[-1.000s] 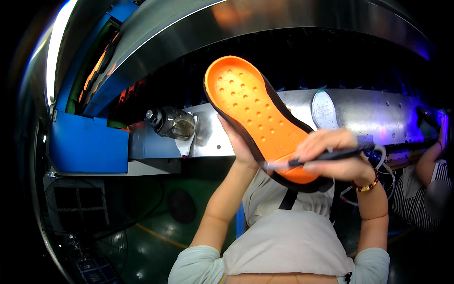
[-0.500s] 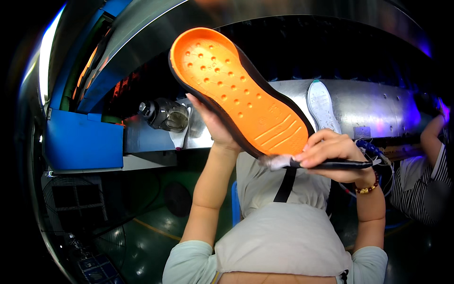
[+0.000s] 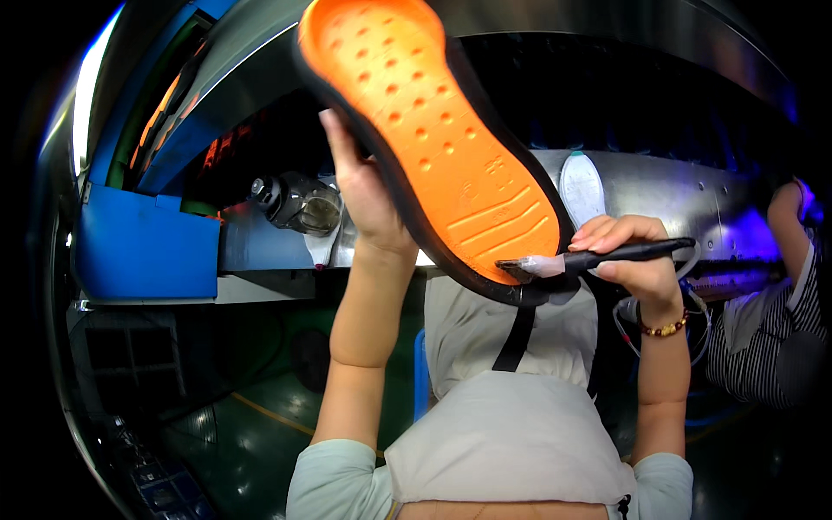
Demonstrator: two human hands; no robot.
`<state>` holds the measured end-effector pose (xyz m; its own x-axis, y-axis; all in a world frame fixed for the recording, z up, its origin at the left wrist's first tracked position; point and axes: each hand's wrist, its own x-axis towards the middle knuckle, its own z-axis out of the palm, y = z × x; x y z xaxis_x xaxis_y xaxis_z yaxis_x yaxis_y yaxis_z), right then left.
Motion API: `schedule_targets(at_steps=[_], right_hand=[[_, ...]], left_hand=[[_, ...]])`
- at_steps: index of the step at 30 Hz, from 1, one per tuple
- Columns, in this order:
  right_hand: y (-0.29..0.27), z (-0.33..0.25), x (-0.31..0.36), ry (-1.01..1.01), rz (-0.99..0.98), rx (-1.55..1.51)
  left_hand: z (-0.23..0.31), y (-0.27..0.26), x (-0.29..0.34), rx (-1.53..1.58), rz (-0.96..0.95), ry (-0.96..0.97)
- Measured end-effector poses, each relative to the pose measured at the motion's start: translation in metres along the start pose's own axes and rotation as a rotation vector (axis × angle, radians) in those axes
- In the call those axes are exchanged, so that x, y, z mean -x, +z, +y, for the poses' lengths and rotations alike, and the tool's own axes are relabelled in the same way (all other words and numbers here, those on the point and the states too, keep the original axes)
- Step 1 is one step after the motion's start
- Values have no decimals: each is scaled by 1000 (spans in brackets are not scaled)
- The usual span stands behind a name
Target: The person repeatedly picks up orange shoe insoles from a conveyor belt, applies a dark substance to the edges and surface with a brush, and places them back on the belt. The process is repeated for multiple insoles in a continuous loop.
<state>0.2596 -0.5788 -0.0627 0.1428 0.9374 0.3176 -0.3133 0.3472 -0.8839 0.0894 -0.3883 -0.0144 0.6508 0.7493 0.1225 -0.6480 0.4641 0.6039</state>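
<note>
An orange shoe sole (image 3: pixel 433 165) with a black rim is held up in front of me, its dimpled, wider end pointing up and to the left. My left hand (image 3: pixel 373 195) is closed on the sole's left edge, fingers partly hidden behind it. Between the fingers and thumb of my right hand (image 3: pixel 637 260) is a brush (image 3: pixel 598 259) with a black handle and a whitish wrapped neck. Its dark bristles rest on the orange surface by the lower end, just inside the black rim. A beaded bracelet circles my right wrist.
Behind the sole runs a metal bench (image 3: pixel 641 186). On it lie a white insole-shaped piece (image 3: pixel 581 189) and, farther left, a clear bottle (image 3: pixel 303 205) with a dark cap. A blue machine housing (image 3: pixel 147 247) stands at left. Another person's arm (image 3: pixel 787 225) shows at right.
The sole has risen and turned slightly more upright. The brush has tilted, handle end up, and its bristles have moved from the lower rim onto the orange face.
</note>
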Motion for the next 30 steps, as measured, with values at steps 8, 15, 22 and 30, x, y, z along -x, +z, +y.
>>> schedule_targets(at_steps=[8, 15, 22, 30], right_hand=[[59, 10, -2, -1, 150, -108], [69, 7, -6, -353, 116, 554], [69, 1, -11, -234, 166, 421], [41, -7, -29, -251, -85, 507]], left_hand=[[-51, -12, 60, -41, -133, 159], [-46, -20, 53, 159, -25, 91], [-46, -18, 50, 152, 114, 81], [-31, -17, 42, 73, 34, 67]])
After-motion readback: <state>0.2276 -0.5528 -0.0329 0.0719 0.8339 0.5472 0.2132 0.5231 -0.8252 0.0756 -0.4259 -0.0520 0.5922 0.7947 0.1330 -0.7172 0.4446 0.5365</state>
